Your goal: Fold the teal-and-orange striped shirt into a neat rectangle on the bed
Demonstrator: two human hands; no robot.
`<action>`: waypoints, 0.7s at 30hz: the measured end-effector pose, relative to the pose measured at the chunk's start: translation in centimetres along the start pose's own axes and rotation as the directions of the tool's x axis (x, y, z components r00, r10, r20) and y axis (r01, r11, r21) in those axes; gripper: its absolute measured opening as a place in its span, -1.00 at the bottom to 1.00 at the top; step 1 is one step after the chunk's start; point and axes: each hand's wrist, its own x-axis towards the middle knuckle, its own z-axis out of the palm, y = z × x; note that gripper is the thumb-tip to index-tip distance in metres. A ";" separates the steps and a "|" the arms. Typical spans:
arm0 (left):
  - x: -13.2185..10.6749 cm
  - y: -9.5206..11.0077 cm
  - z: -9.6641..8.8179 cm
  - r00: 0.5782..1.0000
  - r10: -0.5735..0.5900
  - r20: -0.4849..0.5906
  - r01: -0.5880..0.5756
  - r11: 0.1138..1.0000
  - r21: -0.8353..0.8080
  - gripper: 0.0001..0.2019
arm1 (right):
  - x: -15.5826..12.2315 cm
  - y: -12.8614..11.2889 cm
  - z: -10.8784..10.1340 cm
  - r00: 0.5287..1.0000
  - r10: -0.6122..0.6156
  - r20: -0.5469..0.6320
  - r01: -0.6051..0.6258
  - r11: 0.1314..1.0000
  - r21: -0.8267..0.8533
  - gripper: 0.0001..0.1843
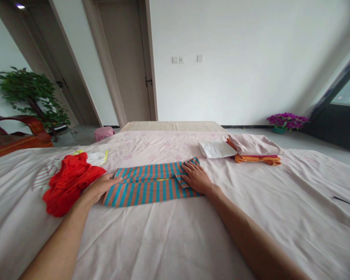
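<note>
A garment with teal and orange stripes (147, 186) lies folded into a long band on the pale pink bed sheet (169, 233). My left hand (100, 186) rests flat at its left end, fingers stretched out, touching the cloth. My right hand (196, 177) lies flat on the right end, fingers spread, pressing down the folded-over part. Neither hand grips anything.
A crumpled red garment (68, 182) lies just left of my left hand, with white and striped cloth (97, 157) behind it. A stack of folded clothes (252, 149) sits at the back right. A wooden chair (14, 138), potted plant (32, 95) and pink stool (104, 133) stand beyond the bed.
</note>
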 end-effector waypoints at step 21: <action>0.9 9.5 11.4 0.963 0.226 0.146 -0.217 0.973 -0.076 -0.75 | -0.3 0.1 -0.4 0.999 0.005 -0.033 -0.003 0.999 0.042 -0.43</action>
